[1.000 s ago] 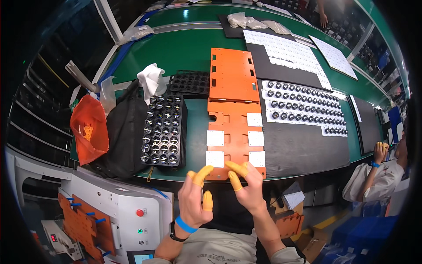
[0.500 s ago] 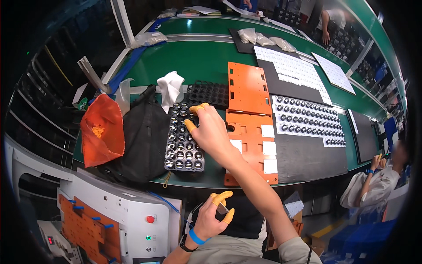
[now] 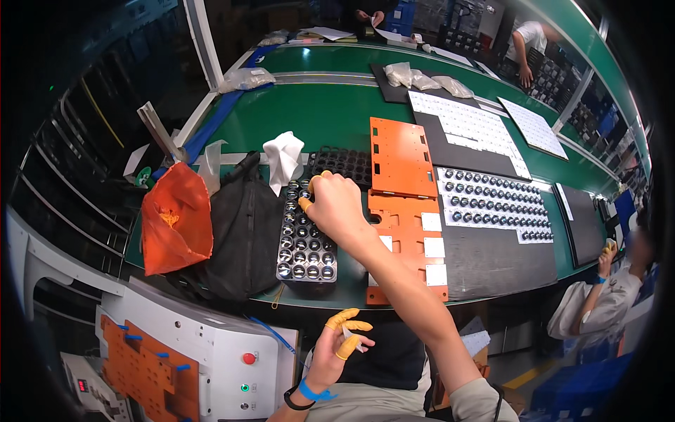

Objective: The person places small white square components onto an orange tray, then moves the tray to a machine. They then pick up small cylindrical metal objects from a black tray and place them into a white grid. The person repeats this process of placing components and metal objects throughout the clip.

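My right hand [image 3: 341,209], with yellow finger cots, reaches over a clear tray [image 3: 306,276] of round, dark, glossy lens-like parts. Its fingers curl down at the tray's far half. Whatever lies between the fingertips is hidden. Below the table edge, in front of my body, my left hand [image 3: 332,352] pinches a small, thin, pale flat piece [image 3: 348,333] between yellow-cotted fingers. Its exact kind is too small to tell. Behind the tray is a black tray [image 3: 342,163] with round pockets. An orange fixture plate [image 3: 404,243] with white squares lies right of my right hand.
Left of the tray lie a black bag [image 3: 242,232], an orange pouch [image 3: 176,235] and a crumpled white cloth [image 3: 283,158]. A white sheet [image 3: 492,200] bears rows of dark round parts at right. A grey machine [image 3: 218,352] stands lower left. A co-worker [image 3: 598,302] sits at right.
The view has shifted, so the table appears slightly lower and further right. My right hand's fingers have drawn closer together over the tray. My left hand has turned, still pinching the thin piece.
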Tool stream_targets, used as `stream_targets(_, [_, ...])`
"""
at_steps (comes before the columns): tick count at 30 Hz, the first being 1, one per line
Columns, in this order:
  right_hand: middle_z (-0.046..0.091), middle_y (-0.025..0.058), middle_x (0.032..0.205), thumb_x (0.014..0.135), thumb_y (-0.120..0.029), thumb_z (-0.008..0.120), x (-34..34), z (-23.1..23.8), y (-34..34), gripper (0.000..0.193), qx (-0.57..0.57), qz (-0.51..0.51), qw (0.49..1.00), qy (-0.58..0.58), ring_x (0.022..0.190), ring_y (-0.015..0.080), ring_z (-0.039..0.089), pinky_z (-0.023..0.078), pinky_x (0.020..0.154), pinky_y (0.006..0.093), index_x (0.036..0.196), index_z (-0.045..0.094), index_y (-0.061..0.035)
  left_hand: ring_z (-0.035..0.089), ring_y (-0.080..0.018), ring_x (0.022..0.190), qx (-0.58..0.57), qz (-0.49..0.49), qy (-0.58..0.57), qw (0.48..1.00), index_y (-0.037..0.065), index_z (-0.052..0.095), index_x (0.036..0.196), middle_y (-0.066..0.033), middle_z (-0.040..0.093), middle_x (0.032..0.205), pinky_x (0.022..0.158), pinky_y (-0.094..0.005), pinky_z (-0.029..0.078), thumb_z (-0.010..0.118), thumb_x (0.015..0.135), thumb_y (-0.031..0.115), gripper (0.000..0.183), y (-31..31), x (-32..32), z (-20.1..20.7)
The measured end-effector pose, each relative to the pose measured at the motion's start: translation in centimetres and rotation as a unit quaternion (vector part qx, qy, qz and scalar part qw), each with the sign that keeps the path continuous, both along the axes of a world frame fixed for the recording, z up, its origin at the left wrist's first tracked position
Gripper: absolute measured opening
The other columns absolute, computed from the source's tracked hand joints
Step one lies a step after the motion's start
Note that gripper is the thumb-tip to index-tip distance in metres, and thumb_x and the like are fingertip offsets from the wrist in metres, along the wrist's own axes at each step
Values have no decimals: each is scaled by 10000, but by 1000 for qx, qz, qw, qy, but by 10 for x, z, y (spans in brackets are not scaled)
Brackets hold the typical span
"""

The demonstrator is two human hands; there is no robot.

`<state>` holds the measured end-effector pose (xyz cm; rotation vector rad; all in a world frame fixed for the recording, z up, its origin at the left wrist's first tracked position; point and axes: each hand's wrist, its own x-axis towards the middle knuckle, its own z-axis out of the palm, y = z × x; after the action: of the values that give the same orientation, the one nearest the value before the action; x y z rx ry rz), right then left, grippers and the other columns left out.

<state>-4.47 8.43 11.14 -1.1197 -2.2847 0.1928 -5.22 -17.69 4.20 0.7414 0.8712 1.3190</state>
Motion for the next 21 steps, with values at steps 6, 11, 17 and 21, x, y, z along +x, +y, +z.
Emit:
stream_targets(6, [651,119,883,776,-200,776,30,10,-34,265,19,8,991,131,833,300,630,485,723,426,918,640,-23,616,-303,1171,-1,5,-57,998,2,376,1401,-224,567,1316,949,-361,526,682,930,75,566,6,-1,11])
stream_targets(11, [627,92,872,777,-144,798,81,30,-86,284,-104,107,950,276,787,260,616,490,690,374,958,611,-29,595,-298,1211,57,60,-49,995,4,468,1296,-203,571,1332,1009,-384,490,779,809,-26,578,13,-6,25])
stream_targets(17, [628,83,916,760,-39,778,138,37,-137,296,-154,188,915,322,805,203,595,485,730,325,1002,611,-4,517,-244,1308,137,111,35,984,2,499,1376,-197,499,1446,1079,-395,446,825,762,-2,695,34,-9,50])
stream_targets(21, [603,53,876,792,-54,765,156,28,-146,296,-265,227,878,327,755,161,546,451,682,294,1069,669,-7,477,-261,1361,169,103,70,978,4,522,1372,-229,433,1511,1094,-411,423,854,744,27,711,38,-2,49])
